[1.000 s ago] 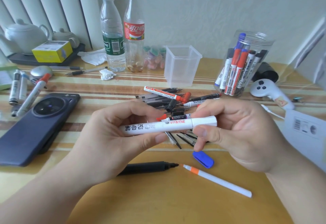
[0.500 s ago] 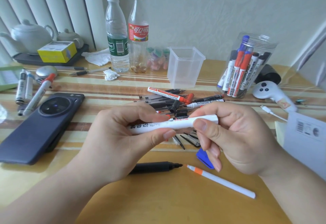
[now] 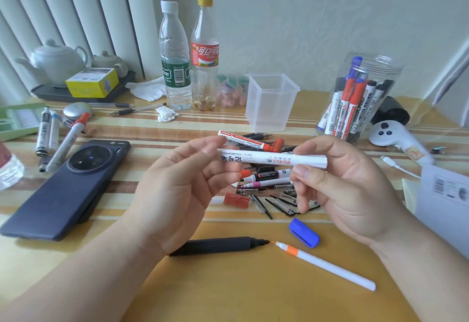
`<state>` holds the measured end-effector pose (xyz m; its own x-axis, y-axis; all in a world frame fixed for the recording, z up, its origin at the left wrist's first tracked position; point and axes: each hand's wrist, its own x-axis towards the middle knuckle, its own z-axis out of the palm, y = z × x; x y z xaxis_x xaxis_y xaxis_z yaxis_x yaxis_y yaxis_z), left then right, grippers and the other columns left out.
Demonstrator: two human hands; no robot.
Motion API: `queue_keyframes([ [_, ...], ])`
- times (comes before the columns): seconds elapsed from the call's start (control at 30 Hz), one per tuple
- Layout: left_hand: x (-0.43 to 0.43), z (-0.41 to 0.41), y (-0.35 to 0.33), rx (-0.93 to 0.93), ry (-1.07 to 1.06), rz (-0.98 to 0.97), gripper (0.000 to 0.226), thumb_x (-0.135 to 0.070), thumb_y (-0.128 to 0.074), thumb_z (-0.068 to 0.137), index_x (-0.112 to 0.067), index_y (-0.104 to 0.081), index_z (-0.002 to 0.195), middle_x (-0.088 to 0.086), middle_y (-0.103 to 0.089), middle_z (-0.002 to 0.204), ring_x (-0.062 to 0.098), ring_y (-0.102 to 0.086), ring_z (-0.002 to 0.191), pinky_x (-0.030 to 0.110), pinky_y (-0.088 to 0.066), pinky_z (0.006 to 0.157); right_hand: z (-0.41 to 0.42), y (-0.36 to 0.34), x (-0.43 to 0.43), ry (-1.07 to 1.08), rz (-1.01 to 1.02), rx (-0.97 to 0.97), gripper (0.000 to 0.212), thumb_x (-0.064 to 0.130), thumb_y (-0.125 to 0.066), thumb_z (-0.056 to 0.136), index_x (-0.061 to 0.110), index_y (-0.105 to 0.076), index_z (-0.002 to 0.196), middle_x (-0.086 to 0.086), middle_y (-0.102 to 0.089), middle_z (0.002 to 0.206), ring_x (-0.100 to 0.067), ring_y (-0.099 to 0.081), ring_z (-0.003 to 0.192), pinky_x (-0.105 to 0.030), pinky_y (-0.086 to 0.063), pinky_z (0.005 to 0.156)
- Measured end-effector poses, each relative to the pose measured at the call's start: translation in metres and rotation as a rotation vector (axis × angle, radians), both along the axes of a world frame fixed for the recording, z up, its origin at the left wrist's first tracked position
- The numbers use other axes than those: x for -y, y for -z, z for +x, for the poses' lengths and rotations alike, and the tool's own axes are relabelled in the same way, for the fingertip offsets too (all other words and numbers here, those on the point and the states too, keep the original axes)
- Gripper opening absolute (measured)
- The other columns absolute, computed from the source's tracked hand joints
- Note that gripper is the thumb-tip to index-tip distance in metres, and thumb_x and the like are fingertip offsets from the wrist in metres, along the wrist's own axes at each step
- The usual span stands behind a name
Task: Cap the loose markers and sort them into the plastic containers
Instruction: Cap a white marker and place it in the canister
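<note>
Two hands share the white marker (image 3: 272, 160) at centre: right hand (image 3: 337, 182) pinches its 3 o'clock end, left hand (image 3: 177, 189) relaxed, fingertips barely touching. That end-only pinch could let it tip and drop before the jar (image 3: 360, 98) at 2 o'clock

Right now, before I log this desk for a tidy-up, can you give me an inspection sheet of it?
Surface: striped table, crowded.
Job's things: white marker held above a pile of markers and caps; black marker and orange-tipped marker lie uncapped near a blue cap; tub empty; jar holds markers.
Clutter: phone, water bottle, cola bottle, teapot, yellow box, controller.
Hands: right hand pinches the white marker; left hand loosely open at its other end.
Cables: white cable beside the controller.
Surroundings: blinds, pale wall.
</note>
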<state>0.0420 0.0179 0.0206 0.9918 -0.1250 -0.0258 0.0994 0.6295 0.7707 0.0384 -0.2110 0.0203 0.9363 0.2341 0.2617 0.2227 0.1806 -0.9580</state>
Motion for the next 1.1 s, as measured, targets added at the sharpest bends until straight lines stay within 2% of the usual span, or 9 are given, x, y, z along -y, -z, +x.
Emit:
queue_keyframes([
  [0.1,0.0,0.001,0.004,0.021,-0.038,0.051,0.021,-0.005,-0.062,0.079,0.0,-0.07,0.097,0.018,-0.07,0.073,0.027,-0.073,0.069,0.028,-0.061,0.065,0.0,-0.002,-0.001,0.007,0.058,-0.021,0.037,0.025,-0.084,0.072,0.012,-0.069,0.104,-0.017,-0.062,0.078,-0.024,-0.06,0.065,-0.032,-0.053,0.049],
  [0.23,0.001,0.002,0.006,0.063,-0.062,0.136,0.026,-0.001,-0.065,0.074,0.002,-0.069,0.1,0.022,-0.073,0.079,0.032,-0.075,0.072,0.03,-0.062,0.066,0.001,-0.002,-0.003,0.205,0.108,0.018,0.024,0.008,-0.071,0.081,0.007,-0.065,0.104,-0.019,-0.068,0.08,-0.029,-0.066,0.068,-0.032,-0.056,0.051],
  [0.43,0.003,0.001,0.007,0.11,-0.054,0.23,0.014,-0.005,-0.075,0.068,-0.004,-0.076,0.081,0.026,-0.075,0.088,0.038,-0.076,0.081,0.034,-0.063,0.072,0.006,0.002,-0.007,0.326,0.166,0.039,0.034,0.009,-0.065,0.084,0.002,-0.063,0.118,-0.022,-0.07,0.097,-0.034,-0.07,0.089,-0.036,-0.06,0.071],
  [0.53,0.004,-0.004,0.005,0.176,-0.109,0.458,0.007,-0.008,-0.073,0.079,-0.011,-0.077,0.085,0.013,-0.078,0.082,0.027,-0.077,0.078,0.019,-0.06,0.067,0.006,-0.004,-0.01,0.355,0.173,0.033,0.036,0.01,-0.064,0.084,0.006,-0.063,0.12,-0.018,-0.072,0.092,-0.032,-0.071,0.083,-0.035,-0.06,0.068],
  [0.67,0.003,-0.009,0.004,0.497,-0.265,0.916,0.012,-0.031,-0.068,0.085,-0.038,-0.071,0.094,-0.02,-0.07,0.093,0.001,-0.068,0.079,0.004,-0.046,0.065,0.008,-0.023,-0.009,0.546,-0.015,0.197,0.027,0.004,-0.066,0.091,0.016,-0.062,0.115,-0.008,-0.074,0.081,-0.024,-0.069,0.062,-0.03,-0.055,0.055],
  [0.77,0.0,-0.005,0.008,0.68,-0.27,1.096,0.008,-0.032,-0.068,0.089,-0.039,-0.068,0.089,-0.019,-0.064,0.09,0.003,-0.063,0.082,0.008,-0.044,0.064,0.019,-0.048,0.001,0.691,-0.138,0.372,0.023,-0.003,-0.063,0.094,0.015,-0.061,0.109,-0.009,-0.072,0.08,-0.02,-0.066,0.058,-0.026,-0.053,0.052],
  [0.93,-0.004,-0.002,0.017,0.805,-0.176,1.301,0.014,-0.033,-0.067,0.092,-0.038,-0.066,0.079,-0.021,-0.06,0.077,-0.001,-0.057,0.079,0.018,-0.045,0.062,0.062,-0.108,0.049,1.04,-0.399,0.704,0.021,0.022,-0.066,0.092,0.036,-0.059,0.105,-0.009,-0.07,0.089,-0.027,-0.071,0.079,-0.053,-0.059,0.07],
  [1.03,-0.008,0.003,0.02,0.801,-0.194,1.322,0.014,-0.036,-0.065,0.093,-0.038,-0.066,0.079,-0.023,-0.059,0.075,0.0,-0.057,0.08,0.014,-0.04,0.063,0.087,-0.138,0.078,1.237,-0.527,0.821,0.021,0.024,-0.061,0.091,0.029,-0.063,0.111,0.0,-0.064,0.089,0.0,-0.062,0.076,-0.034,-0.058,0.077],
  [1.1,-0.01,0.007,0.021,0.746,-0.258,1.302,0.011,-0.035,-0.066,0.092,-0.036,-0.069,0.08,-0.023,-0.059,0.073,0.002,-0.058,0.076,0.017,-0.042,0.061,0.104,-0.143,0.093,1.324,-0.633,0.772,0.029,0.022,-0.058,0.091,0.013,-0.066,0.117,0.003,-0.062,0.089,-0.002,-0.059,0.075,-0.026,-0.054,0.077],
])
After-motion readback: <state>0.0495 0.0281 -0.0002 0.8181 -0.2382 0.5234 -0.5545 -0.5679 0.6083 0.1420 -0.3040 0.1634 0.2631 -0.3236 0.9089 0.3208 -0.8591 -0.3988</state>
